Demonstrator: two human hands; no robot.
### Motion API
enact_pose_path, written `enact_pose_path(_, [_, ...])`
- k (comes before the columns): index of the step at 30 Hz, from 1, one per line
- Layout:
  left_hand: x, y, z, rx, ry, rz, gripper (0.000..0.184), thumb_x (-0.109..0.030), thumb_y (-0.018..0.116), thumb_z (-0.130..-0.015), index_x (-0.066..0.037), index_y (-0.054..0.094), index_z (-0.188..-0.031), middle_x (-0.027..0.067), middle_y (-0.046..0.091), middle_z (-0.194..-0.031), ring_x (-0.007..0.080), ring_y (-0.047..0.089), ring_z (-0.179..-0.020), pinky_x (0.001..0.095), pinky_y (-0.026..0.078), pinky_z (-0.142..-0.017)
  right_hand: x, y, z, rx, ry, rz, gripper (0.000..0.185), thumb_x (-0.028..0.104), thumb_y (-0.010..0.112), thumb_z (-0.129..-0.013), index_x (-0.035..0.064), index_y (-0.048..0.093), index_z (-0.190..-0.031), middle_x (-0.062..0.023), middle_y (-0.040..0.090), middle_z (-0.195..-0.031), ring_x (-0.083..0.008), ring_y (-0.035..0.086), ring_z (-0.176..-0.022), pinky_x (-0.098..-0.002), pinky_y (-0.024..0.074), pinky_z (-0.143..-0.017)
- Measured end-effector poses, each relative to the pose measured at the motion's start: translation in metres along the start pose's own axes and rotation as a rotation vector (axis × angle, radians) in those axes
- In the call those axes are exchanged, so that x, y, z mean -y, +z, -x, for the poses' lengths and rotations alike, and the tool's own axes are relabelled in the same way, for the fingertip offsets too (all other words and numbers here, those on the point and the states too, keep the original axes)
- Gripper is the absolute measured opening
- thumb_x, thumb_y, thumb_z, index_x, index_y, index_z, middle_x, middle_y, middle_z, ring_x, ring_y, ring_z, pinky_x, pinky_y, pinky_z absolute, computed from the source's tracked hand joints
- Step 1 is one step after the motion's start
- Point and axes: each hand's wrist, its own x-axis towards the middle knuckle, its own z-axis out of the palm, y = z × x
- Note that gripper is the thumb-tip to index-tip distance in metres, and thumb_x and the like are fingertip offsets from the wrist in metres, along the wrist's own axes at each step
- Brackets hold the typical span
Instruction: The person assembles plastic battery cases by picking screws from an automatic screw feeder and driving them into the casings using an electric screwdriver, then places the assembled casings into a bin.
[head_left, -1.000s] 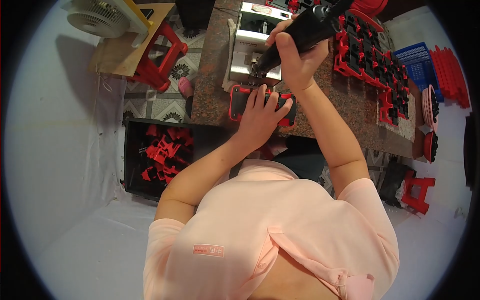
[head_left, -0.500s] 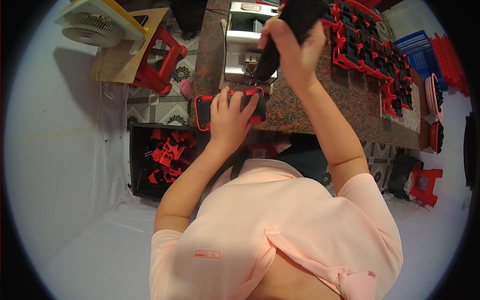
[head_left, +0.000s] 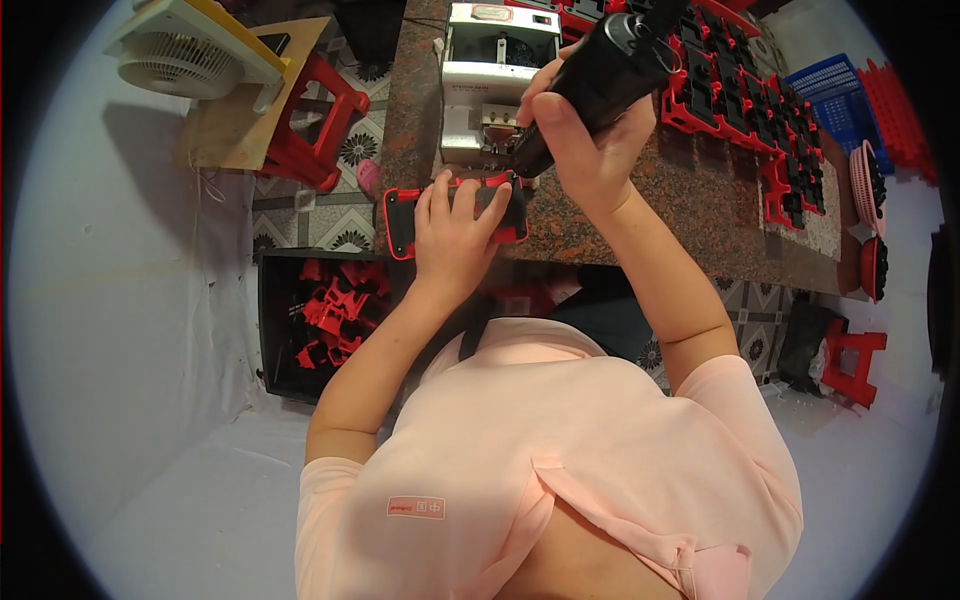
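Note:
My right hand (head_left: 598,150) grips a black electric screwdriver (head_left: 590,85), fingers wrapped round its body. The screwdriver is tilted, its lower tip at the upper right corner of a red-and-black plastic part (head_left: 402,222); whether tip and part touch I cannot tell. With fingers spread over it, my left hand (head_left: 455,225) holds that part down at the table's near edge and hides its middle. Just beyond the part stands a white box-shaped machine (head_left: 475,90), seemingly a screw feeder, with a small metal outlet at its near end.
Rows of red-and-black parts (head_left: 735,100) cover the right of the speckled stone table (head_left: 590,235). A black bin (head_left: 285,375) of red pieces stands below left. A fan (head_left: 180,65) and red stool (head_left: 325,120) are at left, a blue basket (head_left: 835,105) at far right.
The screwdriver has come down and toward me, from the machine's outlet to the part's upper right corner, and its top now shows. My left hand stays on the part, shifted very slightly left.

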Motion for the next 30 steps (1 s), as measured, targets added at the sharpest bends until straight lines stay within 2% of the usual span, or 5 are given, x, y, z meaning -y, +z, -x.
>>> enact_pose_path(4, [0.0,0.0,-0.001,0.016,-0.011,0.025,0.067,-0.019,0.079,-0.062,-0.022,0.057,-0.125,0.0123,0.051,-0.115,0.0395,0.046,-0.116,0.0509,0.038,-0.094,0.0,0.009,0.002,-0.052,0.091,0.027,0.052,0.015,0.082,-0.072,0.001,0.051,-0.111,-0.0021,0.062,-0.085,-0.0078,0.059,-0.072,-0.0224,0.0482,-0.065])
enact_pose_path(8, [-0.001,-0.004,-0.001,0.047,-0.023,0.027,0.067,-0.018,0.078,-0.062,-0.022,0.057,-0.126,0.0127,0.05,-0.116,0.0398,0.045,-0.117,0.0513,0.037,-0.094,-0.002,0.008,0.004,-0.007,0.125,0.079,0.056,0.02,0.083,-0.07,0.0008,0.052,-0.113,-0.0028,0.063,-0.085,-0.0082,0.059,-0.072,-0.0238,0.0489,-0.065])
enact_pose_path(16, [0.0,-0.003,0.0,0.03,-0.017,0.042,0.068,-0.015,0.078,-0.061,-0.019,0.057,-0.125,0.0131,0.048,-0.116,0.0404,0.043,-0.118,0.0522,0.036,-0.098,-0.011,-0.004,-0.02,0.062,-0.056,-0.053,0.036,0.021,0.064,-0.089,-0.0026,0.044,-0.109,-0.0124,0.062,-0.078,-0.0168,0.061,-0.064,-0.0278,0.0507,-0.059])
enact_pose_path(18, [0.0,-0.003,0.0,0.022,-0.009,0.032,0.068,-0.015,0.078,-0.061,-0.019,0.057,-0.125,0.0131,0.048,-0.116,0.0402,0.043,-0.118,0.0518,0.036,-0.098,-0.025,0.003,-0.022,-0.041,-0.137,-0.102,0.031,0.002,0.074,-0.078,0.0018,0.051,-0.098,-0.0017,0.062,-0.072,-0.0074,0.059,-0.062,-0.0221,0.0471,-0.055])
enact_pose_path(30, [0.006,-0.011,0.012,-0.028,-0.135,-0.088,0.068,-0.019,0.079,-0.062,-0.016,0.055,-0.125,0.0125,0.048,-0.116,0.0391,0.045,-0.116,0.0504,0.038,-0.095,-0.033,0.023,-0.025,-0.08,0.144,0.019,0.032,0.014,0.075,-0.078,0.0027,0.052,-0.097,-0.003,0.061,-0.072,-0.0089,0.059,-0.061,-0.0231,0.0476,-0.055])
